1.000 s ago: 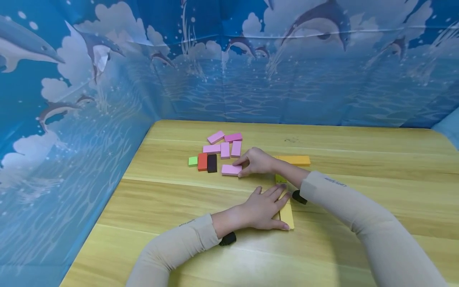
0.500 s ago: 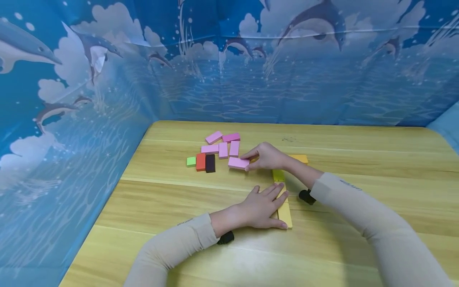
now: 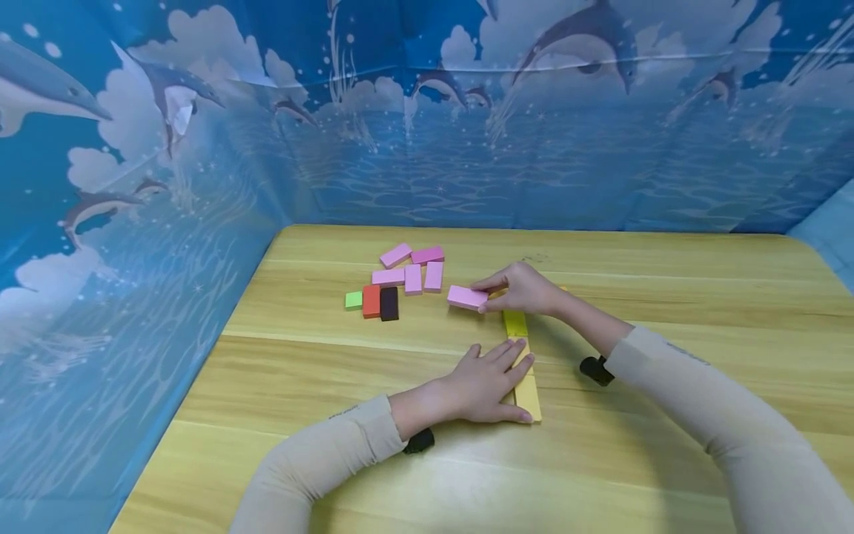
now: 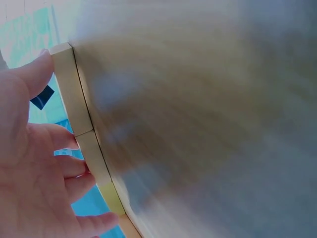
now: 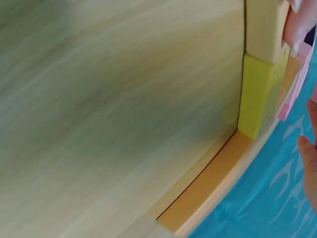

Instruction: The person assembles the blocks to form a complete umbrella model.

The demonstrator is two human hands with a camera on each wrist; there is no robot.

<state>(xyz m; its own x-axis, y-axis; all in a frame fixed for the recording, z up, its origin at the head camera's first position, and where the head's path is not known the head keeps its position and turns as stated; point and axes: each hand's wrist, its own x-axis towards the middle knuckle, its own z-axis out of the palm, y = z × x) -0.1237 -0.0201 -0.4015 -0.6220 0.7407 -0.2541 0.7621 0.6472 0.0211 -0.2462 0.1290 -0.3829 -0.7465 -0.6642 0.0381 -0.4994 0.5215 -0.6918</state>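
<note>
My right hand [image 3: 523, 288] pinches a pink block [image 3: 465, 297] between thumb and fingers, to the left of the row of blocks. With fingers spread, my left hand [image 3: 482, 387] rests against the pale yellow blocks [image 3: 528, 400], which lie end to end. A brighter yellow block [image 3: 515, 323] continues that row at its far end. Beyond it an orange block [image 5: 210, 181] lies at an angle to the row in the right wrist view; in the head view my right hand and forearm hide most of it.
Several pink blocks [image 3: 413, 279] lie loosely grouped farther back. In front of them a green block [image 3: 353, 300], a red block [image 3: 371, 302] and a black block [image 3: 389, 304] stand side by side. A blue dolphin-print sheet [image 3: 467, 170] hangs behind the wooden table [image 3: 300, 415].
The right hand has moved right with the pink block, raising it from the table beside the black block toward the row. The left hand stays in place on the pale yellow blocks.
</note>
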